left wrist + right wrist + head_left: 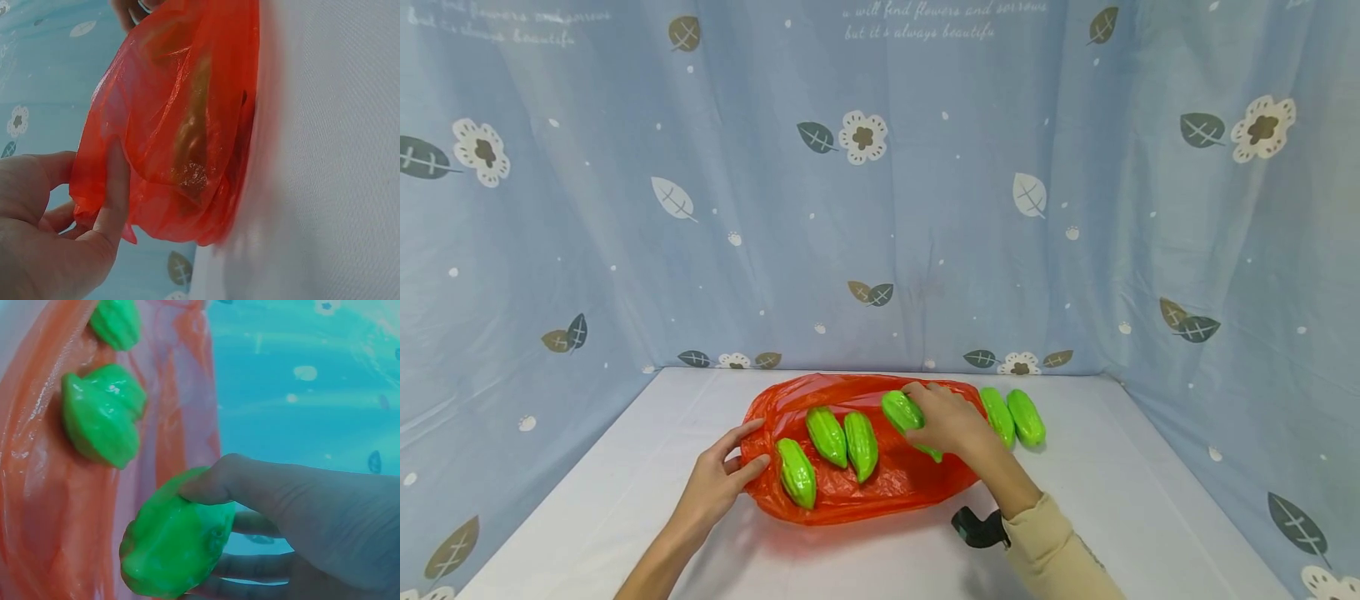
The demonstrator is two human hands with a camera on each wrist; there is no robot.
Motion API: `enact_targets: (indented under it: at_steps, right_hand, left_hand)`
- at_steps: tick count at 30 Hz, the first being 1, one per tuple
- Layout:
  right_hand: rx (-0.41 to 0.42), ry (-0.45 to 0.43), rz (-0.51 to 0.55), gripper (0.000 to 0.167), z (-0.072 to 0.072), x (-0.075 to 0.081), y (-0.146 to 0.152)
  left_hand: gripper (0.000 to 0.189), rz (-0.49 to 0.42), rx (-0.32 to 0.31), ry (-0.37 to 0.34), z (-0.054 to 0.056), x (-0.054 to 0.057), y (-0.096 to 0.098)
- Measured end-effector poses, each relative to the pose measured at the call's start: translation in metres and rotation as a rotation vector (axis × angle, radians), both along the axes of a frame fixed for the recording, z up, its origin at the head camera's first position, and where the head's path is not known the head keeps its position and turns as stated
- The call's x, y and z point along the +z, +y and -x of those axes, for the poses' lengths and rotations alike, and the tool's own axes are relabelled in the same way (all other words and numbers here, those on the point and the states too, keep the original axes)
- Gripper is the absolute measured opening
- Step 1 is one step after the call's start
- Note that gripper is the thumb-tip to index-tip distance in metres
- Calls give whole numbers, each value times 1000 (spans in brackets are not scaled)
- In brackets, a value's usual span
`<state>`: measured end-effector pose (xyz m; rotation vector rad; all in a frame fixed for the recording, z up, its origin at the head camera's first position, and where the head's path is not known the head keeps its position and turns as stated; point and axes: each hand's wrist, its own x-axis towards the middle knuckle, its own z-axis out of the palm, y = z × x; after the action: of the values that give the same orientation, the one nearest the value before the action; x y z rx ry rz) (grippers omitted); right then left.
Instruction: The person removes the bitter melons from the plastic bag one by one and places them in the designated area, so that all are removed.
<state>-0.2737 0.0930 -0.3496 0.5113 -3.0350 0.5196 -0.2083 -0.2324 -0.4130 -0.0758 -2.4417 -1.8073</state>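
Observation:
A red plastic bag (880,492) lies spread with its opening facing up on the white table. My left hand (718,475) grips its left edge between thumb and fingers; the left wrist view shows the thin film (169,125) between them. Inside the bag are three shiny green bitter melons, one at the left (797,473) and two side by side, the nearer to the middle (861,446) among them. Over the bag's right half, my right hand (951,421) holds another bitter melon (178,540), thumb on one side and fingers on the other.
Two more bitter melons, an inner one (997,417) and an outer one (1026,418), lie on the table beside the bag's right end. A black curved object (979,528) shows by the right wrist. A blue patterned curtain (880,208) stands behind the white table (1135,500) and along its sides.

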Motion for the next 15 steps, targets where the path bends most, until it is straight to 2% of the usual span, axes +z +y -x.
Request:
enact_targets:
  at_steps: [8, 15]
  right_hand:
    - [-13, 13, 25, 66, -9, 9, 14]
    - [-9, 37, 27, 64, -14, 10, 31]
  left_hand:
    - [58, -12, -1, 26, -1, 1, 0]
    - [56, 15, 16, 32, 0, 1, 0]
